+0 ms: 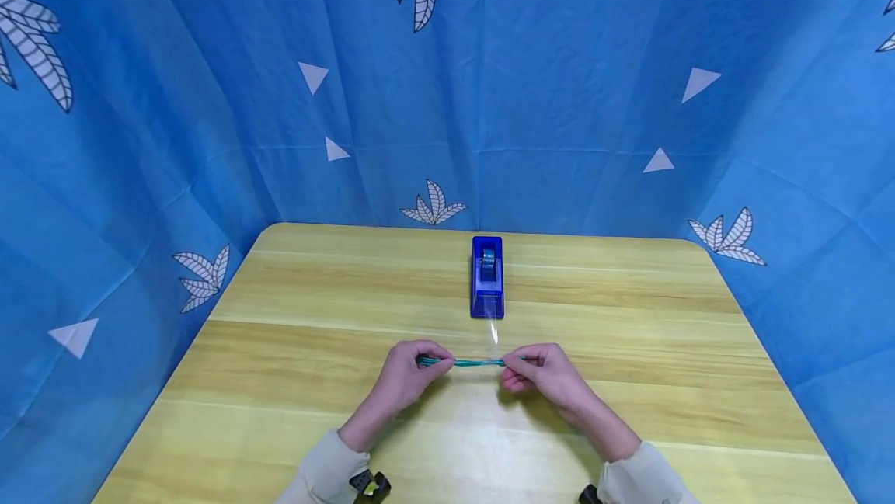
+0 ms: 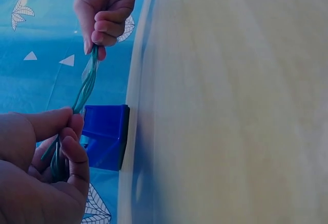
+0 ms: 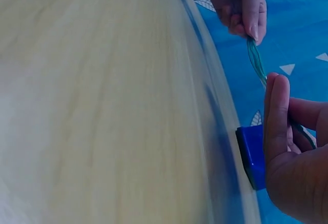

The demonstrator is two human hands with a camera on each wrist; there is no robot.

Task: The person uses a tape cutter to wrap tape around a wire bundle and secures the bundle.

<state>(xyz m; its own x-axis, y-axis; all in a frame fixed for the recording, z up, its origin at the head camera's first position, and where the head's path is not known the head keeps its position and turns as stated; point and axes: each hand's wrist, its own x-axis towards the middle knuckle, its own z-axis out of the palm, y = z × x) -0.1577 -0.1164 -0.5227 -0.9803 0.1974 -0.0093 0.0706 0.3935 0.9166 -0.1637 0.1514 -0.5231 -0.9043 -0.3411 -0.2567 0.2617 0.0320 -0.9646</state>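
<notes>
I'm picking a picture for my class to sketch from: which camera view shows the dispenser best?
The head view: the dispenser shows whole, with its roll. The left wrist view shows its side, partly behind the left hand; the right wrist view shows just a part, the right hand covering the rest.

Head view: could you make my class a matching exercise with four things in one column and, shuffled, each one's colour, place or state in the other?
Column one
1. Curtain
2. Green strands
3. Tape dispenser
4. Table

Column two
A. Pinched by the left hand and the right hand
B. Yellowish, wood-grained
C. Light-patterned blue, hanging behind everything
D. Standing on the wooden surface, beyond both hands

Pairs: 1-C, 2-A, 3-D, 4-B
</notes>
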